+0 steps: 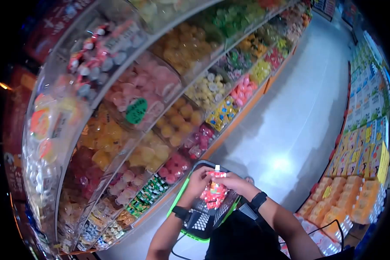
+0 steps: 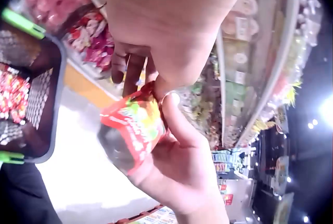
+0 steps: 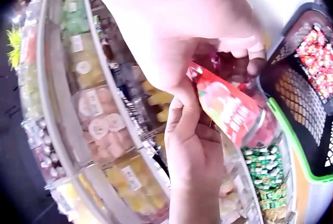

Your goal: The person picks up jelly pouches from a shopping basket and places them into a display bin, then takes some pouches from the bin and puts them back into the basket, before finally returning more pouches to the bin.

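Note:
Both hands meet over the basket in the head view, around a small red packet (image 1: pixel 219 174). The left hand (image 1: pixel 198 182) pinches one corner, and the right hand (image 1: pixel 233 183) grips it beside that. In the left wrist view, the packet (image 2: pixel 134 126) has a red and green printed face and a darker lower part; the left hand (image 2: pixel 166 36) comes from above, the right hand (image 2: pixel 182 169) from below. The right wrist view shows the packet (image 3: pixel 226 104) tilted, its lower end clear with pinkish contents, between the right hand (image 3: pixel 177 36) and the left hand (image 3: pixel 195 156).
A black basket (image 1: pixel 190 219) with green edges holds red-wrapped sweets (image 1: pixel 213 197). Shelves with clear bins of sweets (image 1: pixel 145 82) rise at the left. Stacked boxes (image 1: pixel 359 151) and orange packs (image 1: pixel 333 199) line the right side, across a pale floor (image 1: pixel 290 125).

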Available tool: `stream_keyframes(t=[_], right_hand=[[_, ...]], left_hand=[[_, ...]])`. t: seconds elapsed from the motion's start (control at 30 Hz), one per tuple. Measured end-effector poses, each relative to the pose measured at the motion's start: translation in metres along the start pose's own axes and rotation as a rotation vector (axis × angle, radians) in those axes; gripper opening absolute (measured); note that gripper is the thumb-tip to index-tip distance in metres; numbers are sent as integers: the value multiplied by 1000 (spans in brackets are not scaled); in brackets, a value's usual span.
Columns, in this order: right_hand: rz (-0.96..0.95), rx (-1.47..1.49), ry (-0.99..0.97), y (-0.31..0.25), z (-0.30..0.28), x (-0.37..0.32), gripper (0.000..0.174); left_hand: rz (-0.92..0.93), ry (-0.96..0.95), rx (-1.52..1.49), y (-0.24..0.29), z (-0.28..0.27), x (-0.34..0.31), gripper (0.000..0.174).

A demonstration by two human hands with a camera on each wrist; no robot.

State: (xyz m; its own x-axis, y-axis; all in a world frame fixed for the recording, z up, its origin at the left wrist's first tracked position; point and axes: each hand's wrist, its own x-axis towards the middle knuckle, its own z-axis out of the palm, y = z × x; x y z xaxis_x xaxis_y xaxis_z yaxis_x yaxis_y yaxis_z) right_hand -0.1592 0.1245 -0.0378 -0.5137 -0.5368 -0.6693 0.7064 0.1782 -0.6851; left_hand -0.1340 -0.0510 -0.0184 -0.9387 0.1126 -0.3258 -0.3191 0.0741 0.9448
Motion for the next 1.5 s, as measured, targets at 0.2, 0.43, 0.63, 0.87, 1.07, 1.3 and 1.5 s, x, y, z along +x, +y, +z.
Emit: stream_keyframes(t=[0.2,0.43,0.63,0.87,1.07,1.3,1.5], right_hand=[[-471,-84,28,-158,37,-55,20],[-919,-131,47,-384,69,-123,24],[-1248,-449,72,-525,121,-80,25],[-1044,-825,95,-564,142,-39,37],[-1011,-1183,276,-551,137,-15,37],[-940,-1158,186,-550,138,-20,31],[-902,-1278,233,-546,144,-6,34]], left_hand=[[409,235,288,173,-26,5,27],[722,330,352,362,-89,-2,38],[708,592,960,469,-191,11,32],[467,476,1178,506,-232,22,27],[411,531,1290,487,-254,66,25],[318,631,1162,487,-253,81,25],[295,472,1302,483,-255,84,24]])
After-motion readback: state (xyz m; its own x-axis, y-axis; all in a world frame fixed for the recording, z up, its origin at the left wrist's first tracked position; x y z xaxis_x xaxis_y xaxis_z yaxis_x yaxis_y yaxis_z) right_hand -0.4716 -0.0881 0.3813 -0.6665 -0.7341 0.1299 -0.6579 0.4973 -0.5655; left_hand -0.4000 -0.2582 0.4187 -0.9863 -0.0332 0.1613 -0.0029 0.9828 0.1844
